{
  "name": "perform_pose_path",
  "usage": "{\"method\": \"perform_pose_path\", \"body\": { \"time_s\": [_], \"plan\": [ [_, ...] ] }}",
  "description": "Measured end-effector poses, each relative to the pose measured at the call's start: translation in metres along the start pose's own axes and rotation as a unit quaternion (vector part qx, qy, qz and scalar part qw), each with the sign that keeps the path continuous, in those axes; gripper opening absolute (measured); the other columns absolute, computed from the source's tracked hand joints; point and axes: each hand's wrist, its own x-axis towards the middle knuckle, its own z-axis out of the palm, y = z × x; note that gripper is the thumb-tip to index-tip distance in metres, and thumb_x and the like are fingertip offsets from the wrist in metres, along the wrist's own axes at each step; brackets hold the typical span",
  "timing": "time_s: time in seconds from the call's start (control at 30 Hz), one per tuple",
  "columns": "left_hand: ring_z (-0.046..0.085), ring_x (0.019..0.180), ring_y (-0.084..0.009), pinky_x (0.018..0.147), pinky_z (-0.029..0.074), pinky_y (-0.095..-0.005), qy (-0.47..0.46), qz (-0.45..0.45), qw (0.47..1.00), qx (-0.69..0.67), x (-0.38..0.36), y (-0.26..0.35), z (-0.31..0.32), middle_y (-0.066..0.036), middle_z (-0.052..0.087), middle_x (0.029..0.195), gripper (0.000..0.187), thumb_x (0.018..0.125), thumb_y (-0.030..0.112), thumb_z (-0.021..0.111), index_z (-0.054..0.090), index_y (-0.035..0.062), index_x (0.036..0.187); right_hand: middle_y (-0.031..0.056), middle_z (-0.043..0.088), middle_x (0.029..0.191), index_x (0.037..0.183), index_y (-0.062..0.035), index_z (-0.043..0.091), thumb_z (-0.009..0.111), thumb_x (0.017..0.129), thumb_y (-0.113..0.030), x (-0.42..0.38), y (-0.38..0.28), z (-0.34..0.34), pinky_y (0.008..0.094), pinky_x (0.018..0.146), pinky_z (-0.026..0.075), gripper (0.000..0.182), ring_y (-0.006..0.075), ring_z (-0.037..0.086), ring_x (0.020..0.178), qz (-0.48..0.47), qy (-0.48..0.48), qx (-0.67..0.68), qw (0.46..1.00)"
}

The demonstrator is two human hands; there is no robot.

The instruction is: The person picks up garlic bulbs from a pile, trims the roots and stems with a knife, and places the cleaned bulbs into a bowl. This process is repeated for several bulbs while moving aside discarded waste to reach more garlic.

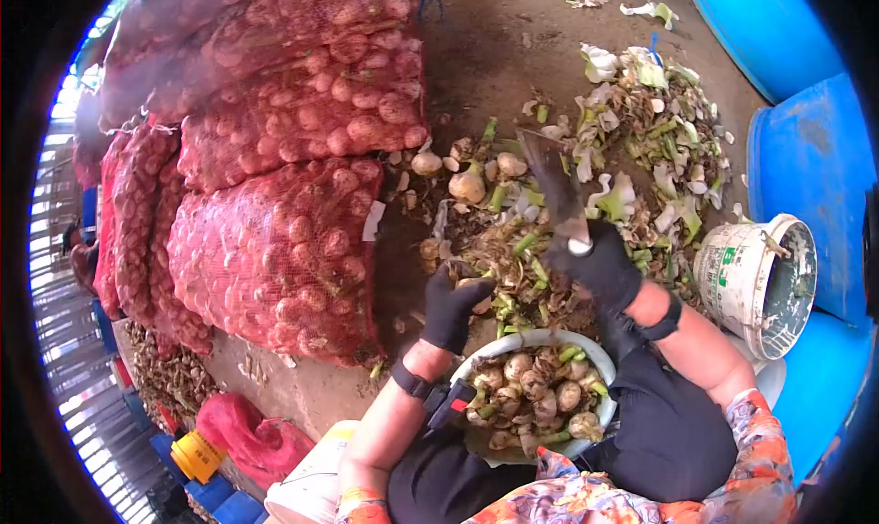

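Note:
My right hand (600, 263), in a black glove, is closed round the handle of a broad-bladed knife (554, 181), whose blade points up and away over the scraps. My left hand (455, 306), also gloved in black, has its fingers curled around a bulb, partly hidden, above the near edge of the trimmings. Between my legs is a pale round basin (600, 359) full of bulbs (534, 387) with short green stems. Cut stalks and roots (526, 259) lie on the ground between and beyond my hands. Several loose bulbs (468, 184) rest farther out, near the net sacks.
Red net sacks (275, 259) packed with bulbs are stacked at the left. A leaf heap (659, 130) lies at the upper right. A tilted white bucket (742, 272) stands beside blue tubs (810, 176) at the right. A yellow container (195, 455) is at the lower left.

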Motion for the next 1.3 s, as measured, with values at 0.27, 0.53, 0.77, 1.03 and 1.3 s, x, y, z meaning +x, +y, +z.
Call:
{"method": "perform_pose_path", "body": {
  "time_s": [0.27, 0.53, 0.77, 1.03, 1.3],
  "plan": [
    [0.054, 0.067, -0.0115, 0.060, 0.043, -0.0239, -0.318, -0.022, 0.948, 0.000, -0.035, 0.028, -0.016, -0.004, 0.056, 0.077, 0.024, 0.075, 0.018, 0.061, 0.058, -0.0016, 0.089, 0.0191, 0.059, 0.068, 0.077, -0.0003, 0.060, 0.062, 0.059, -0.030, -0.035, 0.080, 0.018, 0.0379, 0.061, 0.046, 0.035, 0.0317, 0.059, 0.065, 0.156, -0.313, -0.184, 0.918],
    [0.046, 0.097, -0.0363, 0.078, 0.041, -0.0418, -0.072, 0.362, 0.598, 0.712, 0.104, 0.016, -0.025, -0.017, 0.045, 0.110, 0.045, 0.065, 0.011, 0.060, 0.052, 0.0160, 0.110, 0.0160, 0.059, 0.067, 0.083, 0.0020, 0.057, 0.065, 0.058, -0.026, -0.014, 0.060, -0.006, 0.0337, 0.059, 0.045, 0.038, 0.0267, 0.058, 0.062, 0.193, -0.182, -0.113, 0.957],
    [0.052, 0.085, -0.0309, 0.069, 0.044, -0.0391, -0.078, 0.279, 0.576, 0.764, 0.170, 0.015, 0.013, -0.014, 0.050, 0.093, 0.027, 0.075, 0.012, 0.047, 0.057, 0.0209, 0.099, 0.0122, 0.060, 0.071, 0.089, 0.0025, 0.057, 0.066, 0.060, -0.023, -0.006, 0.066, -0.022, 0.0319, 0.059, 0.044, 0.039, 0.0197, 0.057, 0.063, 0.167, -0.113, -0.038, 0.979],
    [0.049, 0.085, -0.0319, 0.078, 0.042, -0.0363, 0.027, 0.462, 0.643, 0.610, 0.094, 0.024, -0.001, -0.014, 0.050, 0.089, 0.060, 0.046, 0.031, 0.075, 0.055, 0.0044, 0.096, 0.0131, 0.062, 0.070, 0.081, 0.0004, 0.059, 0.064, 0.062, -0.018, -0.006, 0.040, -0.031, 0.0335, 0.058, 0.046, 0.027, 0.0242, 0.059, 0.062, 0.093, -0.026, -0.023, 0.995],
    [0.055, 0.084, -0.0141, 0.076, 0.046, -0.0270, -0.168, 0.169, 0.958, 0.161, 0.031, 0.011, -0.016, -0.005, 0.055, 0.095, 0.061, 0.059, 0.013, 0.074, 0.041, 0.0034, 0.109, 0.0110, 0.054, 0.066, 0.074, -0.0089, 0.056, 0.064, 0.060, -0.020, -0.017, -0.003, -0.007, 0.0386, 0.051, 0.045, 0.020, 0.0293, 0.056, 0.059, -0.174, -0.086, -0.251, 0.948]
  ]
}}
